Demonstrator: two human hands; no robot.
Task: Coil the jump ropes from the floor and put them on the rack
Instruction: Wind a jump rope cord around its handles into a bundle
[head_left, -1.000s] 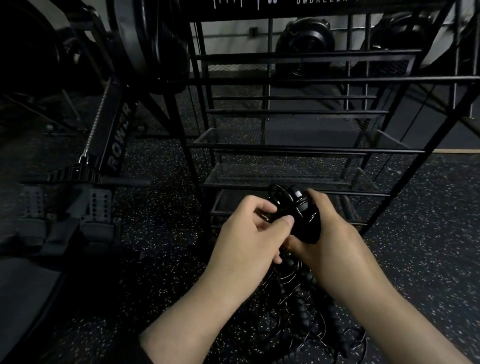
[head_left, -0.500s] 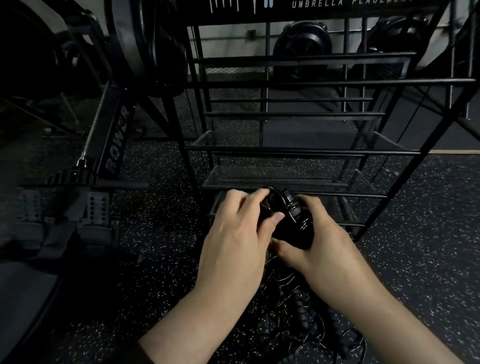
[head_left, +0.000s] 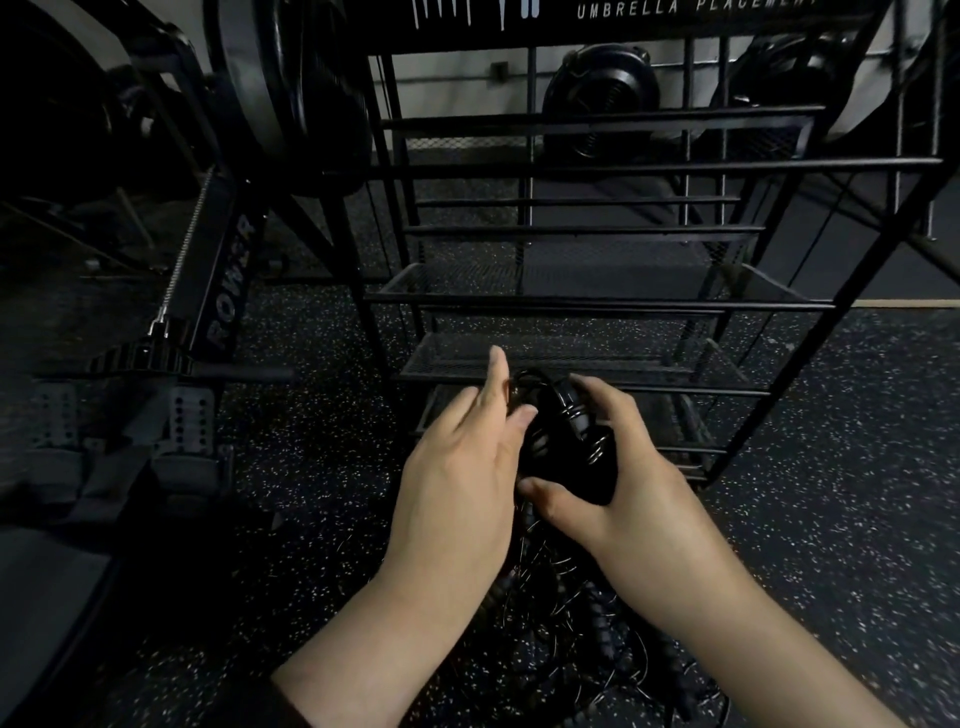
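Gripping the coiled jump rope bundle (head_left: 569, 441) falls to the right hand (head_left: 618, 483), whose fingers curl over the top and whose thumb presses in from below; the bundle is held low in front of the bottom shelves of the rack (head_left: 571, 301). The left hand (head_left: 467, 467) is released, fingers extended and slightly spread, its thumb tip touching the bundle's left side. To finish the coil well, keep the right-hand clamp firm so the loops cannot spring apart, and use the left hand to guide each turn flat against the last. More rope (head_left: 597, 623) lies tangled on the floor (head_left: 831, 467) beneath the wrists. Both forearms reach forward and converge, backs of the hands facing up.
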